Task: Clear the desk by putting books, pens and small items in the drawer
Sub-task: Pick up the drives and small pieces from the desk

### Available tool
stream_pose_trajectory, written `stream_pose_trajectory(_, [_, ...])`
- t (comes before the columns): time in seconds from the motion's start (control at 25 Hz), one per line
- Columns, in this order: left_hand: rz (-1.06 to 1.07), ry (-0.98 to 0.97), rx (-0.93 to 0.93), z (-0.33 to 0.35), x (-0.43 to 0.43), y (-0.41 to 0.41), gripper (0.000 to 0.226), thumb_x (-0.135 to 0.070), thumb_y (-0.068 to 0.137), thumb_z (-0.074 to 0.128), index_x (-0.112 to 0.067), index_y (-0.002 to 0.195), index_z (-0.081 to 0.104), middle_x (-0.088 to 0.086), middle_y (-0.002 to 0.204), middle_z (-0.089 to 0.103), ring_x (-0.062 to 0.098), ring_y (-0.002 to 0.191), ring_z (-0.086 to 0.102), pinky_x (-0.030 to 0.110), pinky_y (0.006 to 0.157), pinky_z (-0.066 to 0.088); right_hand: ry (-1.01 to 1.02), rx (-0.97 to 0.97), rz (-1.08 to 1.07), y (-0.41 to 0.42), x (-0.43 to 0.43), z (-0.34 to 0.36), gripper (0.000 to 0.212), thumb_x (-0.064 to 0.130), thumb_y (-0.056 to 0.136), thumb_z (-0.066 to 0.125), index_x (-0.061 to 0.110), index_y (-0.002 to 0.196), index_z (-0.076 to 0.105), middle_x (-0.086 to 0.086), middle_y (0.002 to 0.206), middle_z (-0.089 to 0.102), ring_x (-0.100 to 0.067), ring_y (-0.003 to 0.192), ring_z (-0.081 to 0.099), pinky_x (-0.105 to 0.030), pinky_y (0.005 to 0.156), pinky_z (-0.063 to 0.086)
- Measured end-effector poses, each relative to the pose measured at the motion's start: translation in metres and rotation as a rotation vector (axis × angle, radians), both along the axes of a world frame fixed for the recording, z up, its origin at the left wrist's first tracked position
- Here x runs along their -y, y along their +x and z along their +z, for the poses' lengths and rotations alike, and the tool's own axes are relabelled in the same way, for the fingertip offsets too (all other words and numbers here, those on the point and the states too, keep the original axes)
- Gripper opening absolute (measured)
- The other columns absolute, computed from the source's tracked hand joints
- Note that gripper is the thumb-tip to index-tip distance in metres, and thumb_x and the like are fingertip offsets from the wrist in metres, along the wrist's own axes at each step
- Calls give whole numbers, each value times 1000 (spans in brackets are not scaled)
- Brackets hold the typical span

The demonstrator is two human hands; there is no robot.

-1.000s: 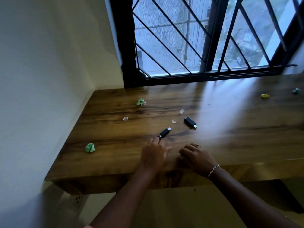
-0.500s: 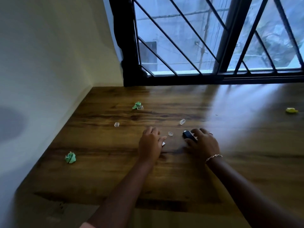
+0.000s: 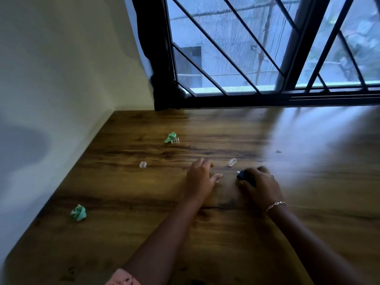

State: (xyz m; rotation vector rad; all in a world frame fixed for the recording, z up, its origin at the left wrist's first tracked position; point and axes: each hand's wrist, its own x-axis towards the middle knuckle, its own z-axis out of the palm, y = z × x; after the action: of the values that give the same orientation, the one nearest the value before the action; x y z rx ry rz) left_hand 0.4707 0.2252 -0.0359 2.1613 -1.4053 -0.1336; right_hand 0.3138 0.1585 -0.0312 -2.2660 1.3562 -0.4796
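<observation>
My right hand [image 3: 260,185] curls its fingers round a black USB stick [image 3: 243,176], whose metal end pokes out to the left. My left hand [image 3: 200,177] lies palm down on the wooden desk [image 3: 226,243] just left of it, thumb stretched to the right. The second black stick is not visible, and whether it lies under that hand cannot be told. Clear plastic caps lie loose: one [image 3: 232,162] between and beyond the hands, one [image 3: 142,164] to the left, one [image 3: 175,140] farther back.
A crumpled green paper ball [image 3: 78,212] sits near the left wall and another [image 3: 170,137] touches the far cap. A barred window [image 3: 267,58] closes the back of the desk, and a pale wall [image 3: 51,99] runs along the left.
Both hands reached forward from the front edge. The right one closed on the right black stick, and the left one came down over the other stick, which is now hidden. The view moved closer.
</observation>
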Motion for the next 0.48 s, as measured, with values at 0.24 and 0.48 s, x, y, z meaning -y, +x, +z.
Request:
stream_pose_trajectory(0.24, [177,-78,-75,13,14,50,20,-23,89,60,-11,105,61,5,110,59,19,99,55,24,74,44,16,116,17,2,19,6,33,6,77,70,4,109,64,-20,105,59,-37,92,61,-39,79,47])
stream_pose_trajectory(0.48, [-163,76,-126,19,34,42,32,-17,86,63,-17,118,60,5,119,54,20,109,50,25,83,42,39,189,-2,11,24,-3,34,9,74,74,7,107,65,-17,103,62,-34,91,61,-33,75,44])
